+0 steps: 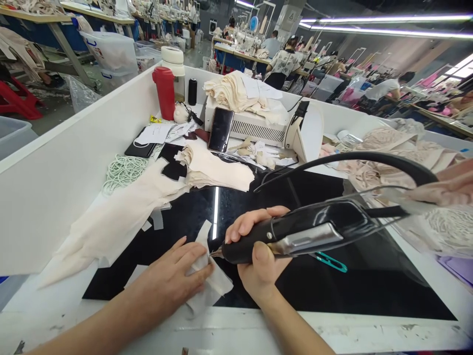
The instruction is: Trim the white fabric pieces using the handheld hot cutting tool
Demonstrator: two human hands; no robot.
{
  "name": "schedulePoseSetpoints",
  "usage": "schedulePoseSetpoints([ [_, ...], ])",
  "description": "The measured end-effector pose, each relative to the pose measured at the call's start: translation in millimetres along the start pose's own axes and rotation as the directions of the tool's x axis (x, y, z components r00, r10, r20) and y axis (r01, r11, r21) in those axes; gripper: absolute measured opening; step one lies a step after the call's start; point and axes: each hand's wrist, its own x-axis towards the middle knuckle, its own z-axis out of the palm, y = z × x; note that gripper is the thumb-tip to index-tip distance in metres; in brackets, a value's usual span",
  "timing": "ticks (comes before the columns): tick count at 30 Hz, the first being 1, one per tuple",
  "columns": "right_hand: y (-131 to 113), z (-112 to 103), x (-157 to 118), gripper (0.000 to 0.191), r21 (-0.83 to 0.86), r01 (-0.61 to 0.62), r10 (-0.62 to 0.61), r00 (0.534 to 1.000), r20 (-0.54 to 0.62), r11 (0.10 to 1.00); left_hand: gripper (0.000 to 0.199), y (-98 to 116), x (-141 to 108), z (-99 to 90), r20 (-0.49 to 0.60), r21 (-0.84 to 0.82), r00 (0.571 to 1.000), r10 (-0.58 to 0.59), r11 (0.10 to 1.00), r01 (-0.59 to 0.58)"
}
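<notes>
My right hand [262,256] is wrapped round a black corded hand tool [314,227] with a silver metal lever on its side. The tool's narrow tip [217,253] points left and meets a small cream fabric piece [219,278]. Across that piece lies my left hand [177,276], its thumb and fingers holding the fabric close to the tip. Part of the fabric is hidden under the fingers. Beneath both hands is a glossy black board [369,276]. Larger cream fabric pieces [121,212] lie to the left, and a layered cream stack [218,170] sits farther back.
A phone [220,129] leans on a white vented box [254,130] topped with fabric. A red cup [164,92] and pale green cord [123,172] are at left. A teal clip-like item [330,262] lies under the tool. Pinkish fabric [399,153] heaps at right.
</notes>
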Motion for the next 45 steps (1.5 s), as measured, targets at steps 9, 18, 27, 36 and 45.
schedulePoseSetpoints([
  [9,-6.8,-0.5,-1.9,0.036,-0.072,0.002,-0.003,1.000,-0.006,0.997,0.034,21.7,-4.5,-4.4,-0.064,0.111,0.998,-0.028,0.993,0.035],
  [18,-4.9,-0.1,-2.4,0.037,-0.016,0.018,-0.018,1.000,-0.001,1.000,0.038,-34.1,21.0,-12.4,0.066,-0.134,0.990,0.127,0.984,-0.118],
  [27,-5.3,-1.7,-5.0,0.040,0.010,0.021,-0.021,1.000,-0.013,1.000,0.028,-51.4,6.6,-13.4,0.099,-0.282,0.991,0.093,0.957,-0.062],
  [36,-6.0,-1.5,-6.8,0.041,-0.042,0.027,-0.027,1.000,-0.009,0.999,0.029,-48.3,5.5,-20.4,0.136,-0.158,0.977,0.165,0.977,-0.143],
  [45,-5.3,-1.5,-5.5,0.041,-0.077,0.030,-0.030,1.000,-0.006,0.997,0.032,-43.5,-0.5,-18.1,0.162,-0.139,0.975,0.150,0.982,-0.128],
])
